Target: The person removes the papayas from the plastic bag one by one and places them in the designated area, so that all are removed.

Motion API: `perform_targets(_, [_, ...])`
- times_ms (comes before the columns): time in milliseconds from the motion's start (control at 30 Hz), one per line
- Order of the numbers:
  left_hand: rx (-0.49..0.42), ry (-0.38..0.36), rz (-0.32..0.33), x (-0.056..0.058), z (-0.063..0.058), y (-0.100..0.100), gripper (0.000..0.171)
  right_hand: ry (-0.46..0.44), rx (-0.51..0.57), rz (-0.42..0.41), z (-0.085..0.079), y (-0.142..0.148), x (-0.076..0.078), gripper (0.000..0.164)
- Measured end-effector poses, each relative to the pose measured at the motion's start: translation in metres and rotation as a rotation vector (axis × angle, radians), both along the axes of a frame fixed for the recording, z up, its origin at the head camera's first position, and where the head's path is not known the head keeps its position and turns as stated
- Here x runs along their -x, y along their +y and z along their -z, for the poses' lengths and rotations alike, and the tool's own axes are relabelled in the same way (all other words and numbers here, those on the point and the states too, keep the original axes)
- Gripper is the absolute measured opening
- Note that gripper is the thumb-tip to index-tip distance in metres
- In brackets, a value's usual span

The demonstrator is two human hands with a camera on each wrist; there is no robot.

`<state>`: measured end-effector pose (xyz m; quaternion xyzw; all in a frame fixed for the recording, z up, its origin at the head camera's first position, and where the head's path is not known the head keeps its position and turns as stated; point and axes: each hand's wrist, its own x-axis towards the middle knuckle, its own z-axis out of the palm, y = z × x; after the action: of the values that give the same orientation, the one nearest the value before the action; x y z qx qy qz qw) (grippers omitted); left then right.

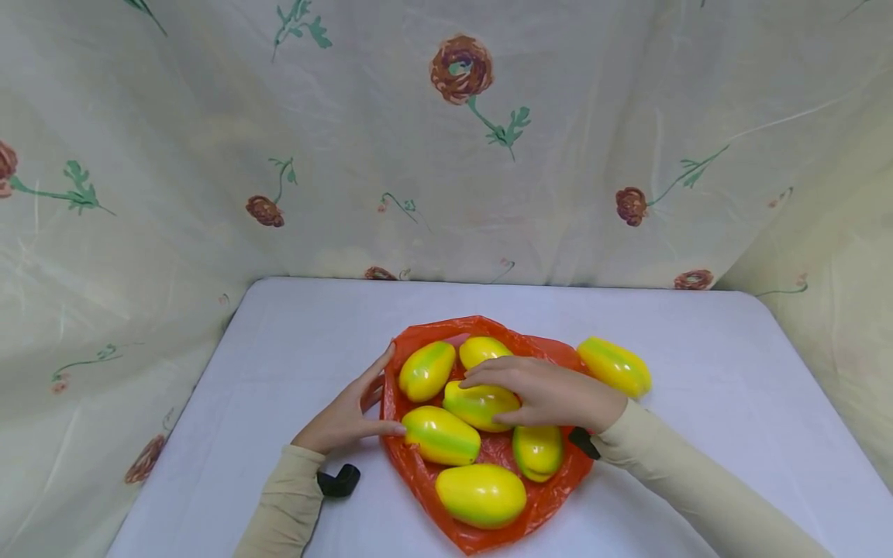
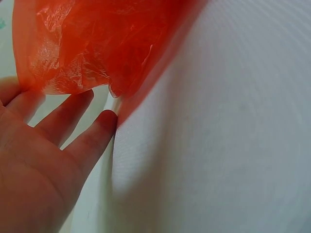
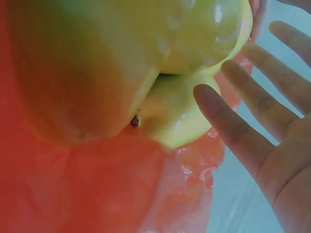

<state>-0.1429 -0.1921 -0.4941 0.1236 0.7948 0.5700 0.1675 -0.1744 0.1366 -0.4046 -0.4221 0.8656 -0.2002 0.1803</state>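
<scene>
An open red plastic bag (image 1: 498,448) lies spread on the table with several glossy yellow papaya-like fruits, streaked green, in it. My left hand (image 1: 352,407) touches the bag's left edge, its thumb beside a fruit (image 1: 441,435). In the left wrist view, the left fingers (image 2: 92,141) are stretched out against the red plastic. My right hand (image 1: 551,391) is over the middle fruit (image 1: 481,404), thumb and fingers spread across it. Its fingers (image 3: 238,131) look straight in the right wrist view, close to the fruits. Another fruit (image 1: 614,366) lies outside the bag, beyond the right hand.
A white-covered table (image 1: 725,434) carries the bag. Behind it and along the sides hangs a pale curtain (image 1: 558,139) with flower prints. Black camera mounts, such as the left one (image 1: 339,481), are worn on both wrists.
</scene>
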Motion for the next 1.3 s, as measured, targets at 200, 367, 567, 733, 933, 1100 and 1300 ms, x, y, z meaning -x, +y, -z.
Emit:
perform_targets(200, [0.006,-0.008,-0.002,0.000,0.000,0.000,0.112,0.013,-0.046,-0.033,0.002,-0.003,0.002,0.047])
perform_targets(367, [0.002,-0.006,0.001,0.000,0.001,0.000,0.112,0.035,-0.080,-0.049,0.007,-0.006,0.003,0.043])
perform_targets(567, [-0.005,-0.001,0.006,0.000,-0.001,0.000,0.112,0.059,-0.096,-0.060,0.011,-0.007,0.003,0.046])
perform_targets(733, [-0.003,0.006,0.006,0.000,-0.001,0.000,0.112,0.063,-0.102,-0.058,0.013,-0.008,0.002,0.050])
perform_targets(933, [0.006,0.012,0.004,0.002,0.001,-0.001,0.112,0.058,-0.083,-0.061,0.016,-0.007,0.002,0.054])
perform_targets(1100, [0.009,0.010,0.001,0.003,0.003,-0.002,0.112,0.045,-0.062,-0.059,0.017,-0.007,0.002,0.057])
perform_targets(1300, [0.012,0.005,-0.001,0.002,0.002,-0.001,0.112,0.029,-0.072,-0.042,0.018,-0.006,0.003,0.057])
